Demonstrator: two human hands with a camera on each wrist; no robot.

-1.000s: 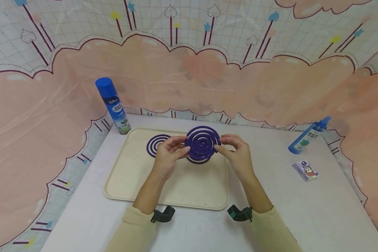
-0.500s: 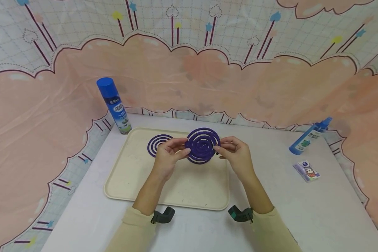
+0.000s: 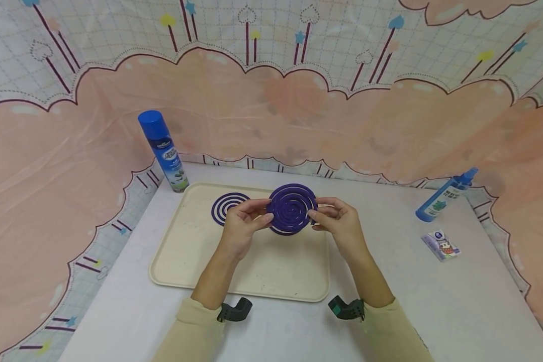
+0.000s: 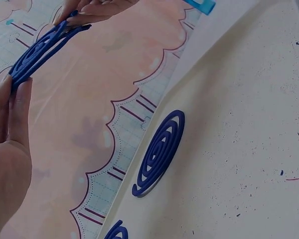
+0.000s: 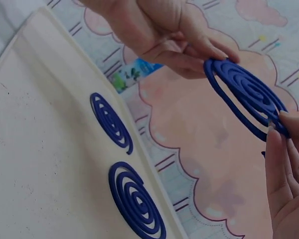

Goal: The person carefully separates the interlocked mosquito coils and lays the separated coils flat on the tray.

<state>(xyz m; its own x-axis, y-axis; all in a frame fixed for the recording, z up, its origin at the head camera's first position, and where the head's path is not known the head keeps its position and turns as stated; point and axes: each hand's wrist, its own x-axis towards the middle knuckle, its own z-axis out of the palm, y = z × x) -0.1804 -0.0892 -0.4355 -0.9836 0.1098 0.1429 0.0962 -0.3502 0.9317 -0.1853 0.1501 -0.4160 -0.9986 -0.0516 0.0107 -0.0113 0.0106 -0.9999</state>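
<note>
Both hands hold a dark blue-purple mosquito coil (image 3: pixel 292 206) up over the tray. The left hand (image 3: pixel 242 229) pinches its left edge between thumb and fingers, and the right hand (image 3: pixel 343 223) pinches the opposite edge. From the right wrist, an outer strand of the held coil (image 5: pixel 246 87) stands partly apart from the rest; I cannot tell whether these are two nested coils. Flat on the tray lies another coil (image 3: pixel 226 207), partly behind the left hand. A further coil (image 5: pixel 138 201) shows on the tray in the right wrist view.
The cream tray (image 3: pixel 199 266) bears small dark crumbs. A tall blue spray can (image 3: pixel 164 151) stands at its back left corner. Far right are a blue spray bottle (image 3: pixel 443 198) and a small printed packet (image 3: pixel 441 245). A patterned cloth (image 3: pixel 271 115) hangs behind.
Compared with a second ago, the held coil sits slightly lower and its rings overlap a little differently. The right fingers have shifted slightly at its edge; both hands keep their pinch.
</note>
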